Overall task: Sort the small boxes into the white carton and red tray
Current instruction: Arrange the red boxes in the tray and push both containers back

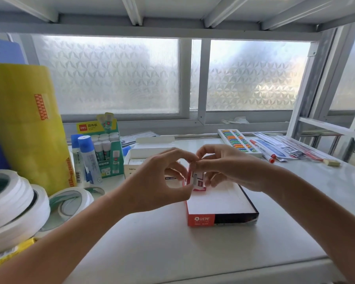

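Centre frame: tray (pixel 219 203) on the table (pixel 172 249), carton (pixel 139 160) behind-left; tape rolls (pixel 14 206) lower left, abacus (pixel 239 142) right.

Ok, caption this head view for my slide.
Both hands, left hand and right hand, hold a small box above the red tray.

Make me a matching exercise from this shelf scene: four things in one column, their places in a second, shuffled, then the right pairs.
Things:
1. small box
2. abacus
3. tape rolls
4. glue stick display box

Places:
A. far left, stacked at the near edge
B. far right, near the window
C. pinched between the left hand and right hand, above the red tray
D. left of the white carton

Pairs: 1-C, 2-B, 3-A, 4-D
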